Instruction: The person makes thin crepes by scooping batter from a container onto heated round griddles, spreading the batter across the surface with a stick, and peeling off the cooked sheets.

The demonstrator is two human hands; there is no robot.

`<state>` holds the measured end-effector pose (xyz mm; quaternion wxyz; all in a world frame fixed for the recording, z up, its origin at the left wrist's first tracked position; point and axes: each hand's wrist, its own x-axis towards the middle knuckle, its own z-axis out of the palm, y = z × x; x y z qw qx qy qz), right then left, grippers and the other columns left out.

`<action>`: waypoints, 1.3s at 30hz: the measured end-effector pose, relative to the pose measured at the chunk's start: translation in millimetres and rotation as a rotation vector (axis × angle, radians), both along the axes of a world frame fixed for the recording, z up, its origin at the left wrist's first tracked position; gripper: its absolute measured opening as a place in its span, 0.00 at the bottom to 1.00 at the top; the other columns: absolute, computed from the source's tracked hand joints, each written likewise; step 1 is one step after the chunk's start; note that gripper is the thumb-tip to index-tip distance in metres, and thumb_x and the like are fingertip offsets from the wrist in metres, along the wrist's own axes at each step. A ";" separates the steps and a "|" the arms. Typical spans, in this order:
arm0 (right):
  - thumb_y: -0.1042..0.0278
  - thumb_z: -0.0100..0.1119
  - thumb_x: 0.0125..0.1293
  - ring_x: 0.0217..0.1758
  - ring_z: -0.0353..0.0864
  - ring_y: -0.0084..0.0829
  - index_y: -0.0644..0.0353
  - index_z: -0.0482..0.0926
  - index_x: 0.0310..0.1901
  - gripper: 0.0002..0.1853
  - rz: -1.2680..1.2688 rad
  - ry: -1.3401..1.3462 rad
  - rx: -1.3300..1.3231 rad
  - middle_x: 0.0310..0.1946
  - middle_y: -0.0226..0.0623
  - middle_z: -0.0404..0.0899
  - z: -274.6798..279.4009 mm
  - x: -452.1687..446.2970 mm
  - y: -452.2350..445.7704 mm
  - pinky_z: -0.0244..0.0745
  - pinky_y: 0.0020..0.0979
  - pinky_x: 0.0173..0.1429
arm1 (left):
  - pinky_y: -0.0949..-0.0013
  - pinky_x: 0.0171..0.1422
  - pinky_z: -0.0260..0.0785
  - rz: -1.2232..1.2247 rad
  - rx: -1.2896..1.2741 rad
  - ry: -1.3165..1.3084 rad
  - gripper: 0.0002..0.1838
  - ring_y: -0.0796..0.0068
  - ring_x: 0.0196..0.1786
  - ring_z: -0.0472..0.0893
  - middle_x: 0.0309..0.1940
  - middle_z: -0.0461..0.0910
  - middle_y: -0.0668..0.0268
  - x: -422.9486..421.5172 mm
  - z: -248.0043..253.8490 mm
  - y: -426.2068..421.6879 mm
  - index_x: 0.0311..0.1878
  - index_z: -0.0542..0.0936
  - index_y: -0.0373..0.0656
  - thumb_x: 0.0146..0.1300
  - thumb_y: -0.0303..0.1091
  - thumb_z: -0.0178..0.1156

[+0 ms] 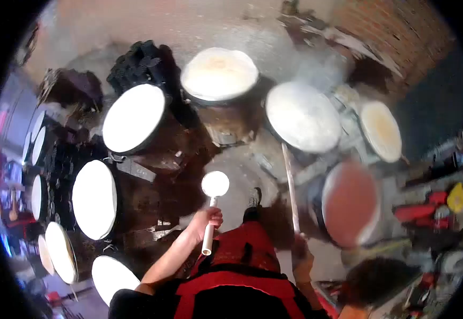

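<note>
My left hand [208,219] is wrapped round the handle of a ladle [215,184], whose round bowl looks bright white and whose hollow handle end points down. Lower right, my right hand [302,256], dim and blurred, is closed on a long thin stick [290,186]. The stick's far end reaches the near edge of a round white-topped pan [303,117], where steam rises. Straight ahead sits another round pan [219,74] with a pale, faintly browned top. A reddish-brown round surface [350,204] lies to the right, its edges blurred.
White-topped round pans [134,118] [94,200] [115,279] curve round my left side. A browned disc [381,131] lies at the right. Dark stacked pieces [145,66] stand behind the pans. Red and yellow items [459,197] are far right, below a brick wall [396,37].
</note>
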<state>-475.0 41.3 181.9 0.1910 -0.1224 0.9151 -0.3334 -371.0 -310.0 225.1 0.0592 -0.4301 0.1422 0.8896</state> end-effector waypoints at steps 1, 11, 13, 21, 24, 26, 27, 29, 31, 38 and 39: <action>0.70 0.55 0.61 0.53 0.74 0.27 0.64 0.63 0.64 0.28 0.041 0.068 -0.207 0.63 0.44 0.67 3.0 -20.7 -24.7 0.68 0.30 0.54 | 0.84 0.17 0.49 0.061 0.043 -0.004 0.05 0.86 0.18 0.60 0.20 0.61 0.73 -0.6 -0.1 -12.7 0.31 0.64 0.41 0.63 0.26 0.48; 0.60 0.51 0.62 0.47 0.78 0.44 0.58 0.66 0.59 0.24 0.922 0.701 -0.062 0.46 0.51 0.75 5.7 -261.4 -437.1 0.72 0.45 0.51 | 0.84 0.15 0.50 0.646 -0.189 0.052 0.06 0.87 0.19 0.58 0.23 0.61 0.72 -40.8 64.7 -105.9 0.43 0.65 0.36 0.65 0.26 0.48; 0.55 0.51 0.64 0.41 0.78 0.36 0.58 0.66 0.60 0.26 1.047 0.494 0.215 0.47 0.46 0.76 36.6 -265.7 -518.1 0.77 0.40 0.42 | 0.84 0.15 0.50 0.725 -0.205 0.070 0.08 0.86 0.19 0.58 0.23 0.61 0.71 -45.3 71.6 -115.0 0.45 0.66 0.35 0.65 0.26 0.48; 0.59 0.54 0.58 0.40 0.80 0.39 0.58 0.76 0.47 0.17 1.126 0.683 0.225 0.43 0.43 0.77 36.0 -281.1 -610.4 0.76 0.39 0.43 | 0.85 0.15 0.50 0.893 -0.109 0.108 0.09 0.85 0.21 0.59 0.24 0.61 0.70 -55.7 76.7 -145.9 0.47 0.66 0.35 0.66 0.27 0.48; 0.61 0.55 0.56 0.39 0.81 0.41 0.59 0.78 0.42 0.15 1.020 0.529 0.253 0.39 0.46 0.79 65.9 -320.5 -637.9 0.76 0.39 0.42 | 0.86 0.16 0.50 0.821 -0.126 0.111 0.08 0.85 0.22 0.59 0.24 0.61 0.70 -74.6 70.1 -199.1 0.46 0.66 0.36 0.65 0.26 0.48; 0.56 0.55 0.60 0.36 0.81 0.44 0.63 0.78 0.41 0.17 0.806 0.577 0.018 0.36 0.48 0.80 84.8 -367.5 -644.7 0.77 0.38 0.39 | 0.86 0.16 0.50 0.789 -0.096 0.125 0.08 0.86 0.21 0.59 0.24 0.61 0.70 -91.9 69.8 -232.1 0.46 0.66 0.36 0.65 0.26 0.48; 0.54 0.57 0.60 0.35 0.80 0.43 0.64 0.77 0.40 0.19 0.742 0.384 0.047 0.33 0.48 0.80 128.5 -392.4 -644.3 0.77 0.37 0.38 | 0.86 0.16 0.50 0.746 -0.121 0.118 0.08 0.86 0.21 0.59 0.24 0.61 0.70 -100.7 71.7 -246.9 0.46 0.65 0.35 0.64 0.25 0.48; 0.54 0.58 0.61 0.35 0.81 0.34 0.61 0.81 0.40 0.17 0.593 0.719 0.260 0.35 0.45 0.81 185.8 -450.2 -625.8 0.77 0.33 0.38 | 0.86 0.16 0.50 0.645 -0.168 0.103 0.09 0.86 0.20 0.59 0.23 0.61 0.71 -122.1 75.5 -270.6 0.46 0.65 0.35 0.64 0.25 0.48; 0.57 0.59 0.62 0.31 0.79 0.28 0.61 0.81 0.38 0.14 0.370 0.303 -0.333 0.31 0.41 0.82 204.7 -557.4 -583.2 0.75 0.30 0.36 | 0.86 0.16 0.50 0.611 -0.097 0.139 0.08 0.87 0.19 0.58 0.22 0.60 0.72 -143.5 71.2 -291.7 0.45 0.65 0.36 0.64 0.25 0.48; 0.55 0.70 0.53 0.27 0.75 0.26 0.74 0.72 0.48 0.31 -0.396 0.504 -0.670 0.31 0.36 0.77 378.1 -615.6 -279.7 0.71 0.28 0.28 | 0.84 0.15 0.52 0.423 0.361 0.305 0.05 0.86 0.18 0.58 0.19 0.58 0.73 -198.3 46.2 -327.5 0.33 0.65 0.39 0.67 0.27 0.45; 0.56 0.69 0.53 0.28 0.75 0.26 0.73 0.71 0.49 0.30 -0.461 0.500 -0.768 0.32 0.37 0.77 386.1 -611.8 -235.4 0.71 0.27 0.29 | 0.83 0.17 0.53 0.501 0.431 0.330 0.05 0.85 0.19 0.60 0.20 0.59 0.72 -207.3 77.3 -311.4 0.33 0.65 0.39 0.66 0.27 0.45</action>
